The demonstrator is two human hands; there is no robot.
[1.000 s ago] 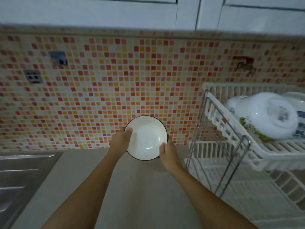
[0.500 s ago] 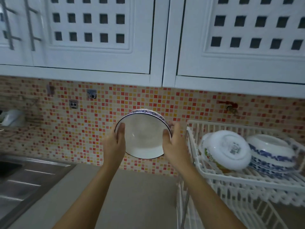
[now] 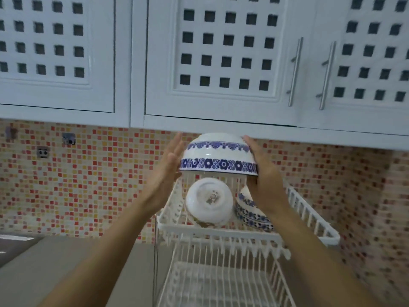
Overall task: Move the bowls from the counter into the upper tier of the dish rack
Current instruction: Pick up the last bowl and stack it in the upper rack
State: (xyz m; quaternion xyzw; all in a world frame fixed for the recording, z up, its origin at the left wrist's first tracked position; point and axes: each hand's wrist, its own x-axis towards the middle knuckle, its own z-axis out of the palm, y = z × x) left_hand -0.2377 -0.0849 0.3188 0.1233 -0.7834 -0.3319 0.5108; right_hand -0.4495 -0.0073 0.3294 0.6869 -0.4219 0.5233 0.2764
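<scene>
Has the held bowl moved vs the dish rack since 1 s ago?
Yes. The blue-patterned bowl went from left of the dish rack to above its upper tier, now turned rim-down.

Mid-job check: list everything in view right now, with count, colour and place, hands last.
held bowl: 1, white with blue floral bands, upside down above the rack's upper tier
racked bowls: 2, one white, one blue-patterned, on the upper tier
dish rack: 1, white, two tiers, on the counter
counter: 1, grey, left of the rack
sink: 1, metal, far left edge
backsplash: red, orange and cream mosaic
cabinets: white, overhead
left hand: on the bowl's left side
right hand: on the bowl's right side
</scene>
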